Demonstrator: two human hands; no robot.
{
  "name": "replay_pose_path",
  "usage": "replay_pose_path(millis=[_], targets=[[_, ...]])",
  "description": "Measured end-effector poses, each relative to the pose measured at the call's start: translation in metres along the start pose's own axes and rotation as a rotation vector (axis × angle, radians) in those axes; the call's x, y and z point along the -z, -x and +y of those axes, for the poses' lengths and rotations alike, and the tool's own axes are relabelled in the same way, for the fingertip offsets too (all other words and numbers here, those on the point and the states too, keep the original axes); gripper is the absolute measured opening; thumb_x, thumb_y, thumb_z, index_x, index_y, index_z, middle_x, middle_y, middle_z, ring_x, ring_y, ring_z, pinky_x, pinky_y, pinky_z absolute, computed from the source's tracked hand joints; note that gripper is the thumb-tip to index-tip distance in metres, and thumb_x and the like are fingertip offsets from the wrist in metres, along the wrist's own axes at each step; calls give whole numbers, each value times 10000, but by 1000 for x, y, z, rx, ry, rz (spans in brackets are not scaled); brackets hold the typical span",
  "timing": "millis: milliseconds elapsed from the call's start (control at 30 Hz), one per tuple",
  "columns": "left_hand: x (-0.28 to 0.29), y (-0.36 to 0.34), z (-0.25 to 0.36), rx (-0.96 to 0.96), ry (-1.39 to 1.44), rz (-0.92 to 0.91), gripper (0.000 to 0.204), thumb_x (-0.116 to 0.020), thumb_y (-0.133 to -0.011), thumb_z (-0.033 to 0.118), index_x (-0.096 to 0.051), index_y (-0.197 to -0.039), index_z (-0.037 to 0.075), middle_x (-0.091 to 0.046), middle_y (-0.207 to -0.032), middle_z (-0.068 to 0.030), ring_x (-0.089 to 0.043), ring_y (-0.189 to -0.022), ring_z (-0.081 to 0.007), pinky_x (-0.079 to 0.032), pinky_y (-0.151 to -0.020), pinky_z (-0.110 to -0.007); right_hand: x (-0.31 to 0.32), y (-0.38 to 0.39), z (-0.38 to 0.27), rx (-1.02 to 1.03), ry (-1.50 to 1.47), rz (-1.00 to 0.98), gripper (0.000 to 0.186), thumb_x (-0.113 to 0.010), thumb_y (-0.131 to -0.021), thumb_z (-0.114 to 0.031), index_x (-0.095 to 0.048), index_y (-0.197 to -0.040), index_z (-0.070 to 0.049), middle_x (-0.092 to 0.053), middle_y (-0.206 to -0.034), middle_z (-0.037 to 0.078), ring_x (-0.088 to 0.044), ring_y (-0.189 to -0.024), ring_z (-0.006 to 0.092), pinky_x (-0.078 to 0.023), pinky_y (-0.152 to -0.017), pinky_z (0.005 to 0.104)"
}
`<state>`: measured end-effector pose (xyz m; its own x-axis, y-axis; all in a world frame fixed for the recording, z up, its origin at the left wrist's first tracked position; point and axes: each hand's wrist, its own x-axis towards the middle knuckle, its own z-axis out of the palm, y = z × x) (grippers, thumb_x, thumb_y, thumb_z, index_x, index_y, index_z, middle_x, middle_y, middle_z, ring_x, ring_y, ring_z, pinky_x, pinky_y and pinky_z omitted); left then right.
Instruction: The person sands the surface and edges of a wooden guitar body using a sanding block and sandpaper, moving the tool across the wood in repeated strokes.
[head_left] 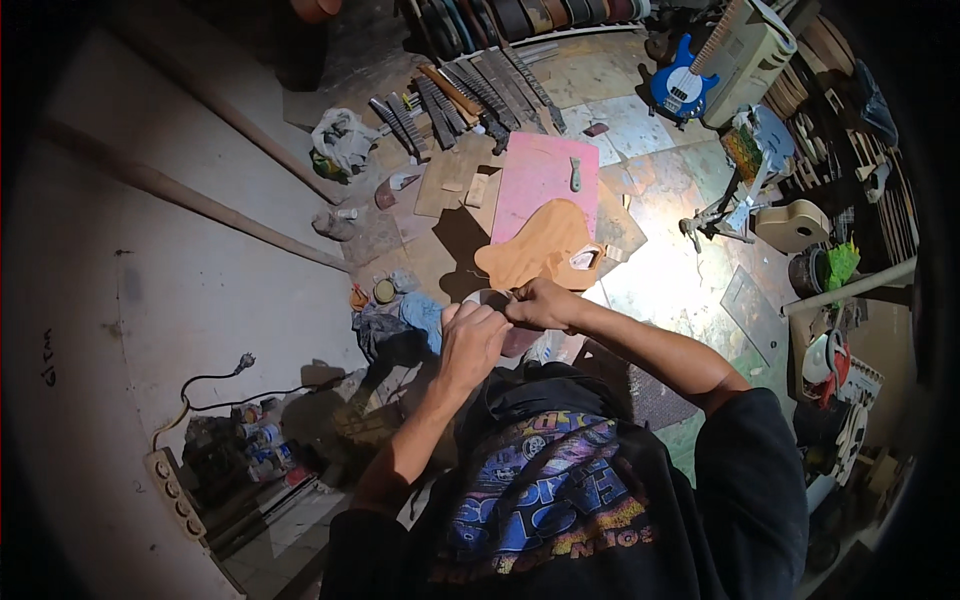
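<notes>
My left hand (475, 338) and my right hand (543, 305) are close together in front of my chest. Both are closed, fingers pinching a reddish-brown sheet of what looks like sandpaper (520, 343); its paler side shows between them, and the fingers hide part of it. Just beyond my hands lies a bare wooden guitar body (540, 245) with a cut-out cavity near its right end. It partly overlaps a pink board (525, 180) on the floor. A putty knife (575, 175) with a greenish handle rests on that board.
Several guitar necks (480, 95) lie beyond the pink board. A blue guitar (685, 85) leans at the far right, near a stand (725, 215) and an acoustic guitar body (790, 225). Left are a plastic bag (343, 140), jars (384, 290) and a power strip (175, 493).
</notes>
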<state>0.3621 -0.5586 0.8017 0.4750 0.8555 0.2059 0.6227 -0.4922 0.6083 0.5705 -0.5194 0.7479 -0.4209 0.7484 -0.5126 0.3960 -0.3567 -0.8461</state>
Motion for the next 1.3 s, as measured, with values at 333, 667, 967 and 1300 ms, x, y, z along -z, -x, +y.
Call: replay_pose_path(millis=[333, 667, 967, 1300], targets=[[16, 7, -12, 254, 261, -182, 145, -751, -932, 169, -727, -947, 27, -730, -933, -144, -685, -948, -364, -491, -847, -488, -1, 25, -12, 336, 68, 11, 181, -743, -916, -165, -785, -942, 9, -756, -786, 124, -708, -727, 153, -565, -714, 348], [21, -10, -27, 151, 281, -209, 125, -728, -924, 186, -736, -934, 61, -677, -898, -108, -624, -921, -329, -413, -859, -451, 18, 27, -61, 337, 307, -23, 224, -786, -843, -222, -773, -918, -11, -752, -784, 165, -739, -703, 287, -572, -691, 406], [15, -25, -43, 43, 201, -159, 75, -734, -879, 158, -736, -873, 83, -692, -864, -80, -628, -934, -311, -380, -869, -457, 19, 16, -68, 407, 547, 46, 258, -772, -816, -240, -720, -880, 4, -716, -893, 207, -711, -880, 446, -558, -769, 515], [0, -22, -41, -44, 178, 27, 135, -769, -764, 146, -650, -728, 95, -659, -798, -53, -624, -905, -278, -341, -848, -460, 4, 13, -50, 134, 262, 132, 286, -751, -868, -219, -765, -953, 53, -699, -763, 267, -728, -732, 426, -568, -723, 489]])
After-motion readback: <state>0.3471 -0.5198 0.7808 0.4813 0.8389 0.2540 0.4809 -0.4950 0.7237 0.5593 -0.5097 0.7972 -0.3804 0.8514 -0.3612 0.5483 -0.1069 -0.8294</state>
